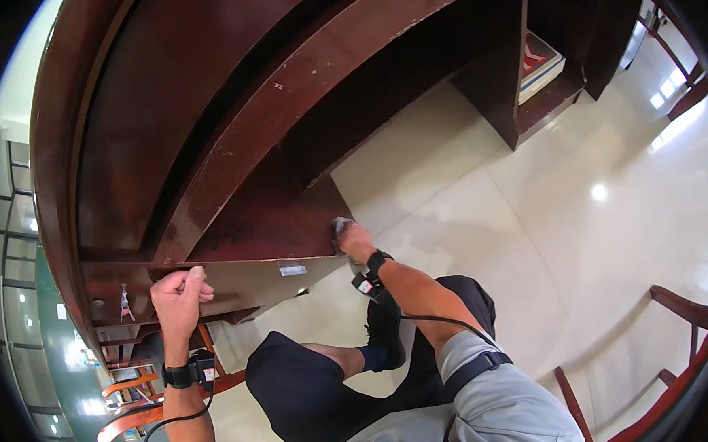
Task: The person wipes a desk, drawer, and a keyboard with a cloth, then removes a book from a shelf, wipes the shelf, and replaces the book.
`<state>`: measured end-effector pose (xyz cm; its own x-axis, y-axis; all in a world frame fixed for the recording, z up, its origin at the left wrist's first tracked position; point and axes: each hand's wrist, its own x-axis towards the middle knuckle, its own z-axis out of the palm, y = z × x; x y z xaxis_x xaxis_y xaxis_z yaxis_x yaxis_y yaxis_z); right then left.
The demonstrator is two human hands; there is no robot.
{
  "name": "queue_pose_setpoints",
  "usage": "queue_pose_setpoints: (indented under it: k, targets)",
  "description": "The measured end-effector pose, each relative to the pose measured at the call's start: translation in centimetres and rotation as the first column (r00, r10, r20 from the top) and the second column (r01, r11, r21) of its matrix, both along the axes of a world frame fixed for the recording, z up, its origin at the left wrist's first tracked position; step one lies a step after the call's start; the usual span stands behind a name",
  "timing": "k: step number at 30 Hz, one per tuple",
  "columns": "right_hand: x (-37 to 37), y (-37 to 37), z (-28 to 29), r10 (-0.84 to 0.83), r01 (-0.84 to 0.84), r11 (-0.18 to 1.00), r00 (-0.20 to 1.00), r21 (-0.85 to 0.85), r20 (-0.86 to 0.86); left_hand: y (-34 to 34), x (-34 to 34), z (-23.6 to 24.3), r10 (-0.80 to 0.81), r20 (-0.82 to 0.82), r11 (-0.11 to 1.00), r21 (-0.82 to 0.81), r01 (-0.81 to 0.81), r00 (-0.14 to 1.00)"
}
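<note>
My left hand [181, 298] is closed on the edge of a dark reddish-brown wooden desk [232, 222], beside a keyhole with a small key [125, 303] hanging in it. My right hand [353, 241] grips a crumpled greyish cloth [340, 227] against the far right end of the lower board. A small silver plate [293, 270] sits on the pale panel between my hands. My bent legs in dark trousers are below, with a black shoe [383, 336].
Books [542, 66] lie in an open compartment at upper right. Wooden chairs [681, 310] stand at lower right, others [129, 385] at lower left by a green surface [63, 341]. Pale floor tiles [516, 223] surround the desk. A glazed grid [6, 273] lines the far left.
</note>
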<state>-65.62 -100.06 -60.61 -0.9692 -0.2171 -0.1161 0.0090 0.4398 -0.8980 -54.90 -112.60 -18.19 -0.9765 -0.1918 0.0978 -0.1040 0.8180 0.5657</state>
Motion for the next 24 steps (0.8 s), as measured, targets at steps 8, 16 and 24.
queue_pose_setpoints:
  k: [8,16,24]
  targets:
    - [0.9,2.0,13.7,-0.052,-0.034,0.928,0.974,-0.37,-0.22,-0.3,0.1,0.2,-0.003,0.003,1.0,0.017,0.003,1.0]
    - [2.8,11.8,22.4,0.442,-0.157,0.498,0.892,-0.853,0.094,3.0,2.2,0.4,-0.019,0.168,0.999,0.05,0.011,0.986]
    - [4.0,22.4,19.4,0.205,0.317,0.384,0.886,-0.867,0.415,15.1,-1.7,-0.7,-0.524,0.148,0.852,0.082,0.517,0.839]
